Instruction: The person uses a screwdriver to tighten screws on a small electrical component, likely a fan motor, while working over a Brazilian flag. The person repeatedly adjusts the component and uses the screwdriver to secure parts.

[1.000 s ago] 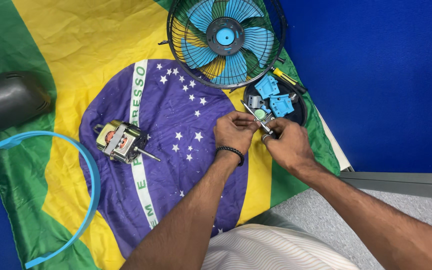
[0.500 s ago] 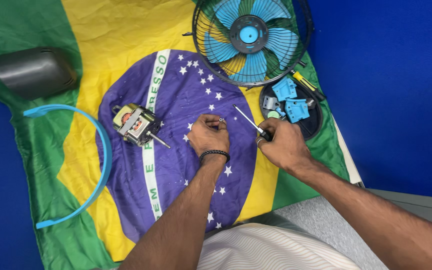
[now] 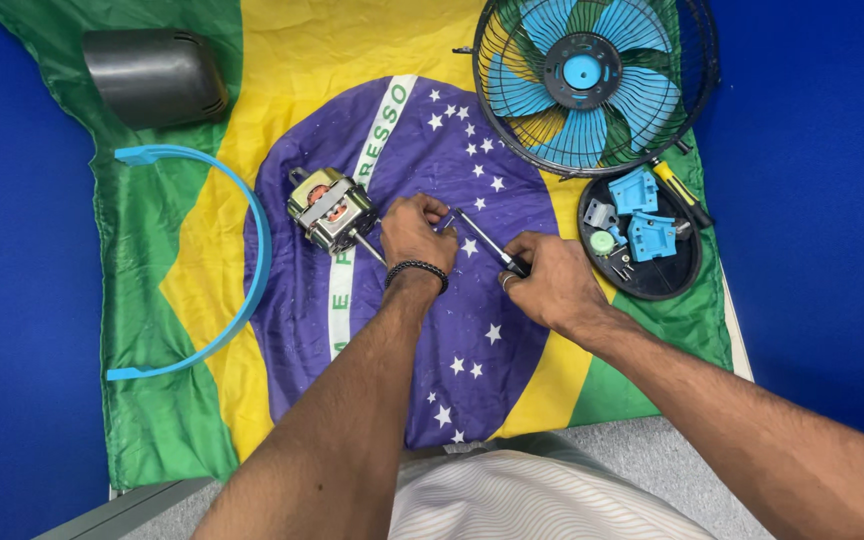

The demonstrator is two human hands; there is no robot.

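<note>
Right hand (image 3: 549, 280) fingers clamped on a screwdriver (image 3: 484, 241), left hand (image 3: 415, 232) fingers curled together at its tip, small motor (image 3: 330, 208) just left, fan grille (image 3: 592, 80) far right

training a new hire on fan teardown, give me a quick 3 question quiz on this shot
1. True or false: the right hand grips a screwdriver.
2. Which lies nearest the left hand? A) grey housing B) motor C) blue ring
3. Fill in: the small blue parts sit in a round ___ tray.

Key:
1. True.
2. B, the motor, just beside it.
3. Black: the tray lies below the fan cage, on the flag cloth.
</note>
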